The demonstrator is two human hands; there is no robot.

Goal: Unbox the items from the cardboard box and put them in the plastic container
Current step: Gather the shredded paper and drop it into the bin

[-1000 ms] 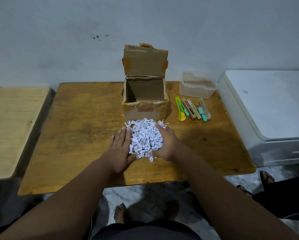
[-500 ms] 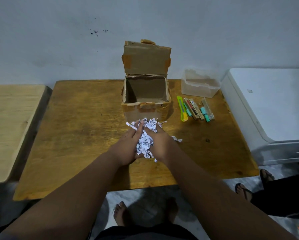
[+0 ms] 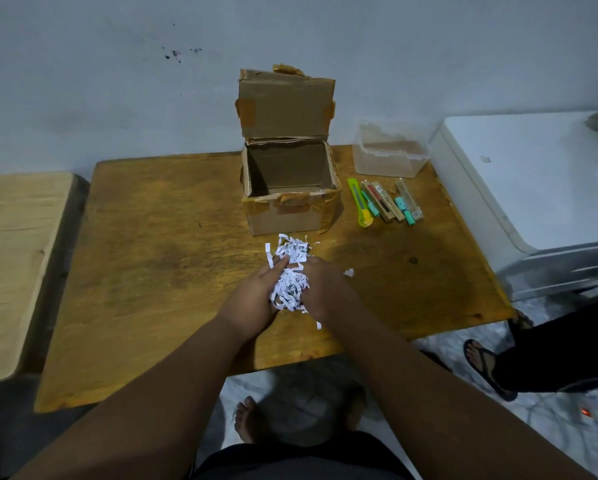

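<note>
Grip: both hands, left hand point(image 3: 256, 299) and right hand point(image 3: 321, 289), clasp shredded paper point(image 3: 289, 285); beyond them, cardboard box point(image 3: 290, 188) open, plastic container point(image 3: 389, 152) empty.

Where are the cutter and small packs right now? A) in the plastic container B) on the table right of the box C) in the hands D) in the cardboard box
B: the cutter and small packs lie on the table between the cardboard box and the plastic container.

Both bare forearms reach forward over the table's near edge; left hand point(image 3: 256, 299) and right hand point(image 3: 325, 289) cup inward, pressed together around shredded paper point(image 3: 288, 287).
</note>
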